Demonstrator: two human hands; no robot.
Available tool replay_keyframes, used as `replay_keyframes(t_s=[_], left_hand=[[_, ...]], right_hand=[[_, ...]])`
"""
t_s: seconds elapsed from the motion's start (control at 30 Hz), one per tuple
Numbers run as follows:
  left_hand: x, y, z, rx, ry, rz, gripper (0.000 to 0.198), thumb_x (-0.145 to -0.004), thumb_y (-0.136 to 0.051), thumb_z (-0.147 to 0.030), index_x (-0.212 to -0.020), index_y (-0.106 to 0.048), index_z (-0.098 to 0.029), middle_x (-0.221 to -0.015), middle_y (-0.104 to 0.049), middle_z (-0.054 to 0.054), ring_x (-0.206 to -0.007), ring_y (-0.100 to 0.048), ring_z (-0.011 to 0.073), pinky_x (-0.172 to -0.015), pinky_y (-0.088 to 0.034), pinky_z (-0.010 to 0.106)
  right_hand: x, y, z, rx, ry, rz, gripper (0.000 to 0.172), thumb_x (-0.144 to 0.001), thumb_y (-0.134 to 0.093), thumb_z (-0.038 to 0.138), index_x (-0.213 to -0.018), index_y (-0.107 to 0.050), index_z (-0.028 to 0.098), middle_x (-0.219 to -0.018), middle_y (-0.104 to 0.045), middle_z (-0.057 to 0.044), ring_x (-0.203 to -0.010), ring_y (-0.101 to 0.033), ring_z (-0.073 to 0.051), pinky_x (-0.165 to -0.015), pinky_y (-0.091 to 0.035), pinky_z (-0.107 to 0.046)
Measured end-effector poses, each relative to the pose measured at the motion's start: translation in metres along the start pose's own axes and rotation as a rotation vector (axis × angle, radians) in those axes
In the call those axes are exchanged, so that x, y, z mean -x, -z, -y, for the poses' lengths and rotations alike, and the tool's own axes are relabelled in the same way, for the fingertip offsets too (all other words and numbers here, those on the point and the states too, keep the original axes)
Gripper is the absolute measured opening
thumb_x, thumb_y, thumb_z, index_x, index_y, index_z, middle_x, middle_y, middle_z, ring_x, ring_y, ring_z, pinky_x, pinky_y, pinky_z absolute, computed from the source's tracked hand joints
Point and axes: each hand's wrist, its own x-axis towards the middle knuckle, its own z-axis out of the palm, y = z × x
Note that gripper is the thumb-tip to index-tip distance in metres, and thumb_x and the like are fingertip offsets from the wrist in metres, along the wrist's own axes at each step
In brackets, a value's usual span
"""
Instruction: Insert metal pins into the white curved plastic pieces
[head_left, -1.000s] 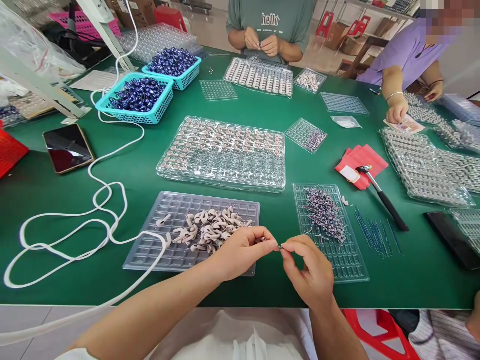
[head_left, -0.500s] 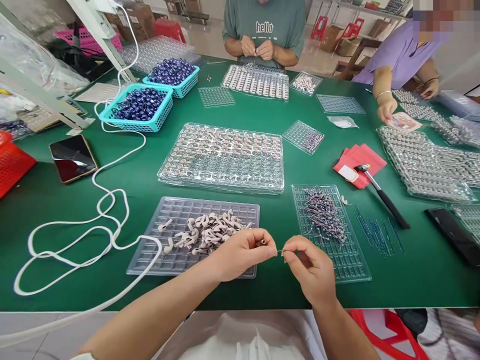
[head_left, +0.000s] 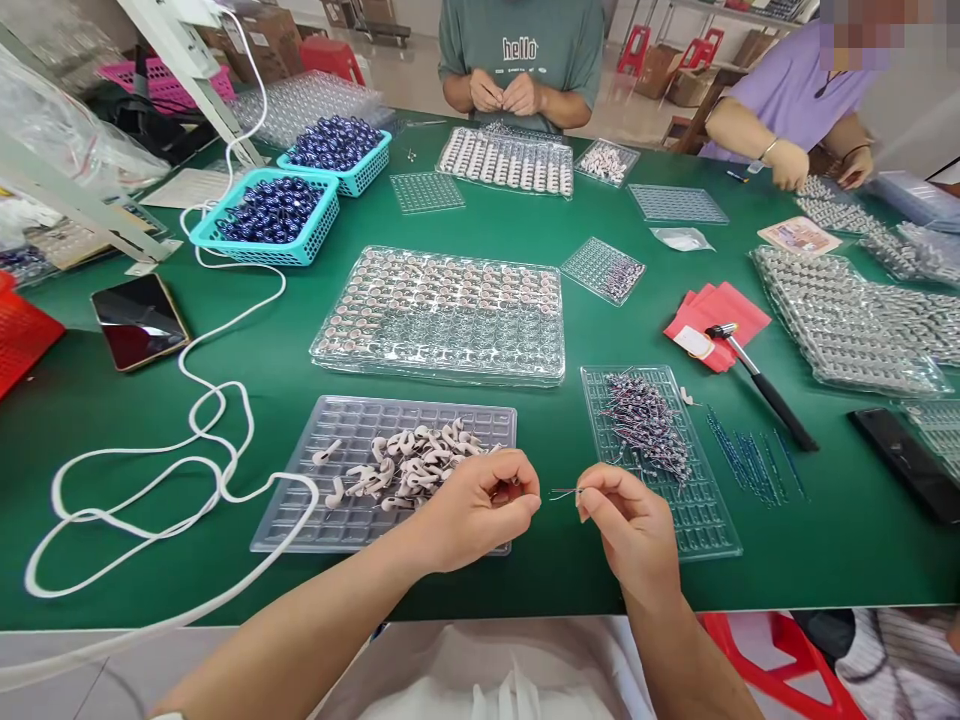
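Observation:
My left hand [head_left: 487, 508] is closed, its fingers curled round a small piece that is mostly hidden; only a brownish bit shows between thumb and forefinger. It hovers over the right edge of a clear compartment tray [head_left: 289, 515] heaped with white earbud shells [head_left: 409, 465], thin wires poking out. Facing it, my right hand [head_left: 634, 530] pinches a thin wire [head_left: 564, 492] whose ends point left toward my left hand. A narrow gap separates the two hands. Just beyond my right hand lies a second clear tray [head_left: 709, 515] with a tangled pile of small wired parts [head_left: 646, 425].
Farther in are a stack of filled clear trays [head_left: 442, 365], turquoise baskets [head_left: 322, 225] of dark blue beads, and a phone [head_left: 141, 320]. A white cable [head_left: 247, 400] loops at left. To the right lie a hammer [head_left: 772, 395], red envelopes [head_left: 690, 315] and blue wires [head_left: 750, 465]. Two people work opposite.
My hands have drawn slightly apart, and more of the wire shows at my right fingertips. The co-worker at right has moved a hand back from the printed card.

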Motion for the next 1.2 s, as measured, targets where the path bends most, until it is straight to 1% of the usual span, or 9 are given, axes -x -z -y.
replay_keyframes(t_s=[0.13,0.23,0.37,0.63,0.77,0.83,0.97,1.07,1.2], left_hand=[[0.001,-0.001,0.003,-0.162,-0.124,-0.094,0.004,-0.084,-0.06,-0.02,-0.086,-0.058,-0.017,-0.069,-0.047,-0.004,-0.059,-0.042,0.0101,-0.055,-0.036,0.022],[0.001,-0.008,0.013,-0.428,-0.4,-0.193,0.023,-0.084,-0.069,-0.022,-0.105,-0.062,-0.018,-0.071,-0.05,-0.003,-0.063,-0.048,0.0121,-0.058,-0.038,0.023],[0.0,-0.015,0.023,-0.643,-0.708,-0.31,0.017,-0.092,-0.058,-0.012,-0.107,-0.061,-0.02,-0.068,-0.051,-0.002,-0.06,-0.046,0.0116,-0.055,-0.035,0.023],[-0.001,-0.016,0.018,-0.774,-0.81,-0.444,0.011,-0.092,-0.056,-0.013,-0.098,-0.06,-0.02,-0.065,-0.05,-0.003,-0.055,-0.04,0.0114,-0.052,-0.032,0.025],[0.001,-0.016,0.013,-0.62,-0.687,-0.361,0.008,-0.091,-0.055,-0.013,-0.091,-0.06,-0.019,-0.065,-0.052,-0.002,-0.056,-0.045,0.0114,-0.054,-0.035,0.024],[0.003,-0.014,0.01,-0.472,-0.481,-0.268,0.008,-0.093,-0.052,-0.016,-0.094,-0.06,-0.018,-0.068,-0.053,-0.001,-0.058,-0.047,0.0116,-0.057,-0.037,0.024],[0.006,-0.008,0.008,-0.04,-0.114,-0.07,0.028,-0.101,-0.037,-0.024,-0.12,-0.055,-0.018,-0.08,-0.05,0.001,-0.065,-0.045,0.0122,-0.062,-0.041,0.025],[0.003,-0.008,0.013,0.234,-0.031,0.004,0.031,-0.103,-0.032,-0.027,-0.122,-0.056,-0.019,-0.087,-0.05,0.002,-0.067,-0.044,0.0112,-0.058,-0.039,0.024],[-0.003,-0.012,0.019,0.286,-0.002,-0.018,0.027,-0.102,-0.038,-0.025,-0.115,-0.059,-0.017,-0.093,-0.058,0.005,-0.069,-0.052,0.0109,-0.062,-0.044,0.025]], right_hand=[[0.001,-0.001,0.004,0.076,0.023,-0.034,0.007,-0.088,-0.063,0.023,-0.082,-0.066,0.022,-0.075,-0.059,0.002,-0.063,-0.052,-0.009,-0.056,-0.042,-0.02],[0.001,-0.006,0.011,0.182,0.035,-0.012,0.008,-0.087,-0.062,0.021,-0.08,-0.066,0.022,-0.076,-0.06,0.002,-0.063,-0.053,-0.01,-0.057,-0.043,-0.021],[0.001,-0.011,0.015,0.226,0.049,0.002,0.01,-0.086,-0.062,0.021,-0.077,-0.065,0.021,-0.073,-0.061,0.002,-0.061,-0.053,-0.01,-0.056,-0.043,-0.021],[0.007,-0.008,0.016,0.183,-0.012,-0.057,0.01,-0.086,-0.065,0.026,-0.078,-0.066,0.021,-0.069,-0.06,0.003,-0.059,-0.053,-0.01,-0.054,-0.044,-0.02],[0.009,-0.007,0.01,0.122,-0.002,-0.108,0.01,-0.085,-0.066,0.028,-0.079,-0.066,0.02,-0.069,-0.06,0.001,-0.059,-0.054,-0.011,-0.054,-0.045,-0.022],[0.009,-0.006,0.005,0.09,0.021,-0.163,0.009,-0.085,-0.067,0.027,-0.08,-0.066,0.019,-0.068,-0.059,0.001,-0.058,-0.053,-0.011,-0.052,-0.044,-0.022],[0.006,-0.003,-0.007,0.04,0.103,-0.28,0.006,-0.084,-0.067,0.025,-0.083,-0.067,0.02,-0.068,-0.059,0.001,-0.058,-0.053,-0.011,-0.051,-0.042,-0.023],[0.005,-0.005,-0.009,0.063,0.15,-0.335,0.004,-0.084,-0.067,0.024,-0.085,-0.067,0.02,-0.072,-0.061,0.0,-0.061,-0.054,-0.012,-0.054,-0.044,-0.024],[0.006,-0.009,-0.003,0.19,0.221,-0.33,0.003,-0.086,-0.065,0.022,-0.084,-0.066,0.022,-0.079,-0.062,-0.002,-0.073,-0.059,-0.015,-0.065,-0.049,-0.027]])
